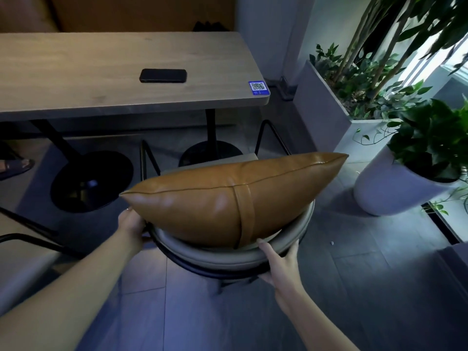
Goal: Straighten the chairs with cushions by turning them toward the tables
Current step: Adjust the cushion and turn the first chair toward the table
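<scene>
A chair (228, 257) with a curved grey padded backrest on a black metal frame stands right in front of me, facing a wooden table (76, 79). A tan leather cushion (215, 198) with a strap leans against the backrest and hides most of the seat. My left hand (131, 224) grips the left end of the backrest frame. My right hand (281, 262) holds the backrest on its right side, thumb on top and fingers underneath.
A black phone (163, 75) and a blue QR sticker (258, 87) lie on the table. Two black pedestal bases (91, 181) stand under it. A white planter (329, 102) and a round white plant pot (390, 191) stand to the right. Another chair's frame (25, 239) is at my left.
</scene>
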The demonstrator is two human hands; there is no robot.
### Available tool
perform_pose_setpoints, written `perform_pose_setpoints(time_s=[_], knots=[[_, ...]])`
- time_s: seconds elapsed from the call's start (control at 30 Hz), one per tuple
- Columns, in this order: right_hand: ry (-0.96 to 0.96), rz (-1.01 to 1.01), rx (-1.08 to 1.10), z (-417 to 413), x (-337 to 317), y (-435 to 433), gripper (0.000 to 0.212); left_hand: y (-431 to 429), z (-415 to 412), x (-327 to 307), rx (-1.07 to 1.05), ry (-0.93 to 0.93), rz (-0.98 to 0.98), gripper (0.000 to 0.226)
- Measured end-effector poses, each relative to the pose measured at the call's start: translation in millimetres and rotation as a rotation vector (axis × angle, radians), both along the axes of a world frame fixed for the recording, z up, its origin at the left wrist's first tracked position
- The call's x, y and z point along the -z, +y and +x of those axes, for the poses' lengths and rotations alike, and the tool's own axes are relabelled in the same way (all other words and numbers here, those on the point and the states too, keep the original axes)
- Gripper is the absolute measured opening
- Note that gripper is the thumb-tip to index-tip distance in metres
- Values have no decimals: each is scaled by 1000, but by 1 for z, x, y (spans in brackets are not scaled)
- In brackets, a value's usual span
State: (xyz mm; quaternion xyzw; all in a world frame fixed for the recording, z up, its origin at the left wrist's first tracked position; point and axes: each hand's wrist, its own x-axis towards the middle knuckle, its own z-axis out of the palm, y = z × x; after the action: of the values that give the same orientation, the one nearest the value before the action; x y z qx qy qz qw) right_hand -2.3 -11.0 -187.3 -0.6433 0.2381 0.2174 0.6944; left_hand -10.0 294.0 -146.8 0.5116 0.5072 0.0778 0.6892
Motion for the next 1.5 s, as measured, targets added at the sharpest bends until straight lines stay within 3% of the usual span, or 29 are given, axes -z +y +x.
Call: perform_pose_setpoints(time_s=[0.13,0.23,0.3,0.53,0.63,0.77,0.9,1.03,1.13,1.3,1.4,1.5], knots=[[17,34,-52,10,2,14,137,14,2,2,-38,-42,25,9],[46,53,-108,16,4,12,158,18,-8,8,30,-66,49,60],[69,30,-148,17,2,9,160,11,-17,10,43,-64,22,78],[111,-66,-64,18,-9,8,116,-36,-39,16,51,-54,-119,98],[113,-137,-57,24,-13,5,107,-47,-43,21,67,-62,-156,94],[108,-219,-55,39,-21,-9,105,-52,-40,22,35,-64,-150,72],[100,-85,-109,54,-32,-15,90,-49,-38,21,5,-60,-131,83],[90,-70,-150,58,-26,-15,71,-49,-33,21,-5,-45,-101,39],[101,-74,-137,61,-18,-13,74,-45,-30,20,-14,-31,-65,43],[82,-72,-115,66,-12,2,106,-36,-20,15,-16,-43,-29,42],[84,-53,-105,72,-11,12,107,-24,-12,15,-4,-49,-4,32],[78,-35,-83,79,-11,24,102,-13,-2,13,7,-44,19,40]])
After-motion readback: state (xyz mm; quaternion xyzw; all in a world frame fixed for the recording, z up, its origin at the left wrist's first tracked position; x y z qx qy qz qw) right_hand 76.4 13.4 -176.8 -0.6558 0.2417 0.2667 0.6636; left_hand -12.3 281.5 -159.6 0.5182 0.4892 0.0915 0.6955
